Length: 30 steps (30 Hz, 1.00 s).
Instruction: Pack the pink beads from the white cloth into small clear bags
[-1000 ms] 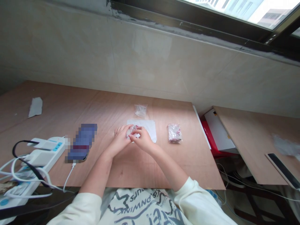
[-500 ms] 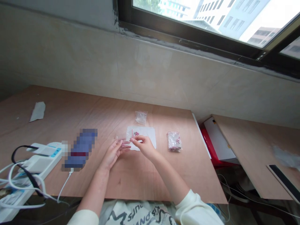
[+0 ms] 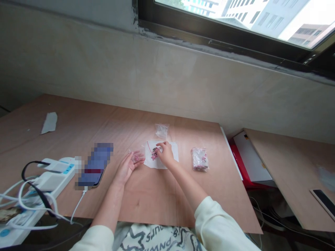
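My left hand (image 3: 128, 166) holds a small clear plastic bag (image 3: 138, 153), its fingers showing pinkish through the film. Just right of it, a white sheet of paper (image 3: 174, 150) lies on the table with a small heap of pink and dark bead-like pieces (image 3: 154, 156) and a thin red strip (image 3: 149, 145). Over the heap, my right hand (image 3: 166, 154) has its thumb and fingers drawn together at the pieces. What sits between those fingertips is too small to make out.
A clear zip bag (image 3: 162, 130) lies behind the paper, and a stack of filled bags (image 3: 200, 159) lies to the right. Leftward are a blurred phone (image 3: 95, 165) on a charging cable, a power strip (image 3: 56, 179) with tangled cords, and a paper scrap (image 3: 49, 122).
My right hand has moved away from the left hand to the heap on the paper. The left hand keeps the clear bag, which now shows more openly. The view has shifted slightly.
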{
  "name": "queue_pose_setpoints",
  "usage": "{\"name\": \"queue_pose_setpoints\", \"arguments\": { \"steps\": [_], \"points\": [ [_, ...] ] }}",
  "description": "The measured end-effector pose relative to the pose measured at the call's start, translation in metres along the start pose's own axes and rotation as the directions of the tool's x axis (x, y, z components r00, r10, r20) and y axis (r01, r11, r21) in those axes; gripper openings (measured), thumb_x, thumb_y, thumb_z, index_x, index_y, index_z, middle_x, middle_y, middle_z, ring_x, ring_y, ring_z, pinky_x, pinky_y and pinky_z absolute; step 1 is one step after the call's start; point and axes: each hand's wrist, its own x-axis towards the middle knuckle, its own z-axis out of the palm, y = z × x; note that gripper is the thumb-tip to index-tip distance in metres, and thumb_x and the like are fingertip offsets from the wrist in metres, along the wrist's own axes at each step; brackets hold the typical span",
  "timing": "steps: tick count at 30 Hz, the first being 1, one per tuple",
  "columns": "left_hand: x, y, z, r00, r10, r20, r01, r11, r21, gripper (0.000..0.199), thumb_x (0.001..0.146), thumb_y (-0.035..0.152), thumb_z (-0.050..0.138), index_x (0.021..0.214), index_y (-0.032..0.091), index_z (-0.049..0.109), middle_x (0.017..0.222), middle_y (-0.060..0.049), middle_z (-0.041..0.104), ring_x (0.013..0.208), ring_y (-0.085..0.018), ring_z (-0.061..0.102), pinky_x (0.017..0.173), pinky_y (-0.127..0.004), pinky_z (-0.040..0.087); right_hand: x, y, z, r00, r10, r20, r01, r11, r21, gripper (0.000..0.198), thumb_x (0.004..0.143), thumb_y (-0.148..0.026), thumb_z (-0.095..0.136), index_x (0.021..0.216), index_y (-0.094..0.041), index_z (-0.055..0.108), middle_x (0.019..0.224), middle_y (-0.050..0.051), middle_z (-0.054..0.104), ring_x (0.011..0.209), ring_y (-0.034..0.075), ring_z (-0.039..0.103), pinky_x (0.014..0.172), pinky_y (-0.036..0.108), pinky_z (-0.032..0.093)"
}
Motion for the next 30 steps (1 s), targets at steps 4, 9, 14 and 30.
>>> {"name": "queue_pose_setpoints", "arguments": {
  "steps": [4,9,14,30],
  "points": [
    [0.002,0.001,-0.001,1.0,-0.013,0.009,0.014,0.999,-0.039,0.018,0.08,0.022,0.039,0.086,0.012,0.053,0.07,-0.005,0.066,0.066,-0.015,0.063,0.067,-0.03,0.049,0.007,-0.008,0.006,0.995,-0.086,0.049,0.091,0.99,-0.104,0.018,0.066,-0.011,0.051,0.075,-0.02,0.063,0.086,0.007,0.047,0.086,0.019,0.042,0.072,0.03,0.038],
    [-0.002,0.001,-0.003,1.0,0.017,-0.016,-0.018,0.998,-0.052,0.018,0.079,0.02,0.04,0.087,0.01,0.053,0.069,-0.006,0.066,0.064,-0.016,0.063,0.065,-0.03,0.049,0.011,-0.007,0.01,0.993,-0.062,0.105,0.079,0.983,-0.166,0.011,0.066,-0.013,0.052,0.068,-0.018,0.062,0.083,0.007,0.049,0.085,0.02,0.041,0.071,0.028,0.036],
    [-0.004,0.003,-0.004,1.0,0.028,-0.011,-0.028,0.998,-0.049,0.018,0.079,0.019,0.04,0.086,0.009,0.054,0.07,-0.008,0.067,0.065,-0.017,0.064,0.063,-0.028,0.049,0.011,-0.007,0.006,0.988,-0.039,0.147,0.065,0.982,-0.176,0.009,0.068,-0.016,0.053,0.071,-0.016,0.061,0.083,0.008,0.05,0.088,0.021,0.041,0.072,0.029,0.035],
    [-0.001,0.002,0.01,0.998,0.01,0.06,-0.01,1.0,-0.002,0.017,0.077,0.017,0.041,0.086,0.01,0.054,0.072,-0.008,0.067,0.062,-0.017,0.064,0.06,-0.028,0.049,0.006,-0.011,-0.028,0.999,0.028,0.03,-0.037,0.93,0.367,0.011,0.07,-0.024,0.049,0.068,-0.016,0.057,0.057,-0.001,0.051,0.056,0.011,0.047,0.056,0.024,0.037]
  ]
}}
